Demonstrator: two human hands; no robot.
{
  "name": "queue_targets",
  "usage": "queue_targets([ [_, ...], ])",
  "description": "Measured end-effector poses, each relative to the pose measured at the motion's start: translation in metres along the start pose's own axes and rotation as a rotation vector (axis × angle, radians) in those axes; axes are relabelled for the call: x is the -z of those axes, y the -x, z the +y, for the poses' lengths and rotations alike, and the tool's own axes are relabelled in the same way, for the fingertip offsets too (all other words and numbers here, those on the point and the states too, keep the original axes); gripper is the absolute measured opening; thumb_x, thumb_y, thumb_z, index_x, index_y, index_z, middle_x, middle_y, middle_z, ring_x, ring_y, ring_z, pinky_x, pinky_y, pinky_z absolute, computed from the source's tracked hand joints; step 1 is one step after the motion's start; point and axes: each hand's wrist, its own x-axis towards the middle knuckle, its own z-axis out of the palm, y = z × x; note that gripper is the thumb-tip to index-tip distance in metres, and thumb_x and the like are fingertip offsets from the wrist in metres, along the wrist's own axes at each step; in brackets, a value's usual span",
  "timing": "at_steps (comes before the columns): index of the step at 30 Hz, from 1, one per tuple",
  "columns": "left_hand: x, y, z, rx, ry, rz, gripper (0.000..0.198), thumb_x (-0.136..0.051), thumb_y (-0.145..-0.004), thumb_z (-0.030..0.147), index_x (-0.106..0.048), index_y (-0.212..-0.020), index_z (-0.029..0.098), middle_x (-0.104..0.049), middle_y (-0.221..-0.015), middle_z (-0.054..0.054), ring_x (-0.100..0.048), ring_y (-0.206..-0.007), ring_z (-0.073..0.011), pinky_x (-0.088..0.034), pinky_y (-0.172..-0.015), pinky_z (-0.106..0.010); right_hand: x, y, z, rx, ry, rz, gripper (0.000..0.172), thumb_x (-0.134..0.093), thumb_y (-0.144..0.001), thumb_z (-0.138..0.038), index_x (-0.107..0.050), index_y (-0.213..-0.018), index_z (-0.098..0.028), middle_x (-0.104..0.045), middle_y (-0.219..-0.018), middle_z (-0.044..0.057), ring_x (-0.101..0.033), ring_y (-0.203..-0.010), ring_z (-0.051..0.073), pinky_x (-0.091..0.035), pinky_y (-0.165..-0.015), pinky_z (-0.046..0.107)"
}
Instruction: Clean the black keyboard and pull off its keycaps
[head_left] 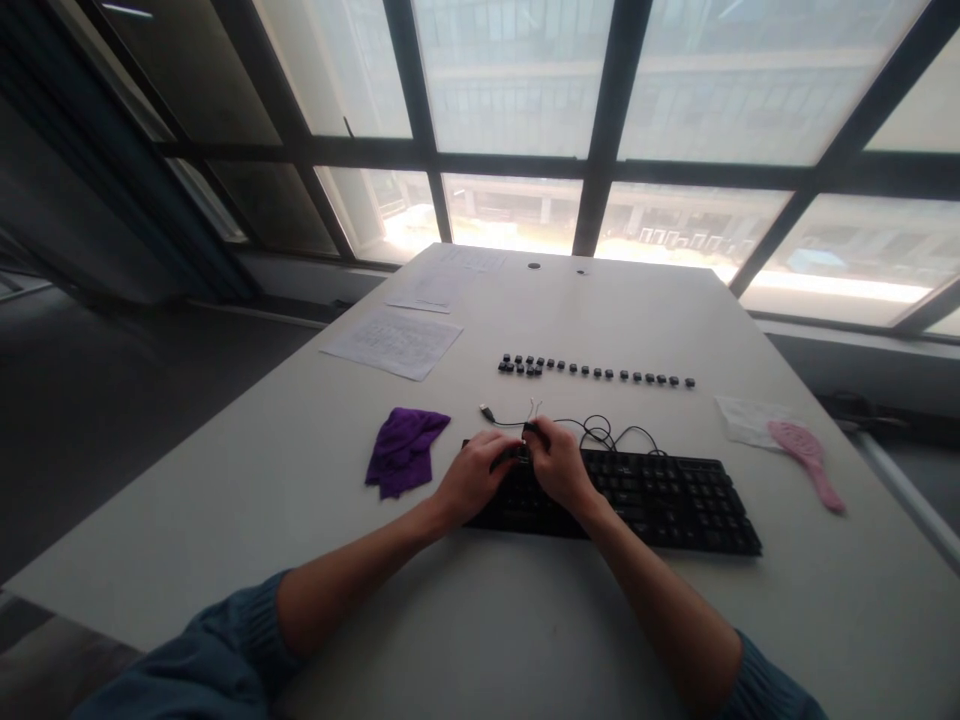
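White table [300,480] fills the lower frame, under dark-framed windows [517,90] across the top. Our black keyboard [660,500] lies at centre, long axis left to right, back edge toward the windows. Our left hand [476,480] and right hand [559,465] curl together over its left end; whether they clutch anything we cannot tell.
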Motion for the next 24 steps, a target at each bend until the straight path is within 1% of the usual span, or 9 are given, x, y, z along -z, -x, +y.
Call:
queue_targets([
  [4,-0.001,0.001,0.002,0.008,-0.014,-0.011,0.023,-0.059,-0.091,0.017,-0.069,-0.110,0.025,-0.070,-0.108,-0.006,-0.062,-0.104,-0.0240,-0.049,-0.097,-0.040,0.000,0.000,0.000,0.006,0.033,-0.043,0.022,-0.053,-0.091,-0.022,-0.050,-0.069,-0.021,-0.054,-0.064,-0.002,-0.047,-0.062,0.016,-0.033,-0.060,0.028],
  [7,-0.001,0.001,0.003,-0.004,-0.012,-0.027,0.019,-0.059,-0.092,0.017,-0.070,-0.106,0.024,-0.071,-0.105,-0.005,-0.061,-0.103,-0.0236,-0.048,-0.097,-0.039,0.001,0.003,-0.002,0.057,0.044,-0.080,0.019,-0.052,-0.092,-0.021,-0.052,-0.072,-0.021,-0.057,-0.070,0.000,-0.050,-0.066,0.017,-0.036,-0.064,0.028],
  [9,-0.001,0.000,0.003,0.001,-0.016,-0.038,0.015,-0.062,-0.091,0.018,-0.070,-0.102,0.023,-0.070,-0.105,-0.005,-0.061,-0.104,-0.0235,-0.048,-0.096,-0.039,0.002,0.006,-0.004,0.099,0.043,-0.086,0.019,-0.051,-0.093,-0.021,-0.053,-0.075,-0.021,-0.059,-0.075,0.002,-0.052,-0.069,0.017,-0.037,-0.066,0.028],
  [14,-0.002,-0.003,0.005,0.049,-0.077,-0.096,0.010,-0.070,-0.085,0.022,-0.071,-0.095,0.023,-0.068,-0.099,-0.004,-0.061,-0.099,-0.0238,-0.049,-0.089,-0.037,0.004,0.013,-0.008,0.161,0.053,-0.092,0.023,-0.048,-0.097,-0.023,-0.051,-0.074,-0.022,-0.057,-0.075,0.002,-0.050,-0.068,0.018,-0.038,-0.066,0.028],
  [19,-0.004,-0.005,0.010,0.085,-0.136,-0.115,0.006,-0.070,-0.085,0.025,-0.072,-0.091,0.024,-0.067,-0.094,-0.003,-0.062,-0.095,-0.0237,-0.050,-0.084,-0.037,0.003,0.014,-0.005,0.153,0.045,-0.065,0.023,-0.048,-0.097,-0.024,-0.052,-0.074,-0.022,-0.056,-0.074,0.002,-0.051,-0.069,0.018,-0.039,-0.066,0.029],
  [24,-0.007,-0.004,0.008,0.055,-0.141,-0.083,0.005,-0.069,-0.087,0.026,-0.071,-0.092,0.025,-0.067,-0.096,-0.003,-0.062,-0.098,-0.0235,-0.050,-0.088,-0.037,0.003,0.014,-0.003,0.150,0.012,-0.066,0.022,-0.048,-0.097,-0.026,-0.055,-0.076,-0.022,-0.057,-0.075,0.003,-0.052,-0.070,0.019,-0.041,-0.067,0.030],
])
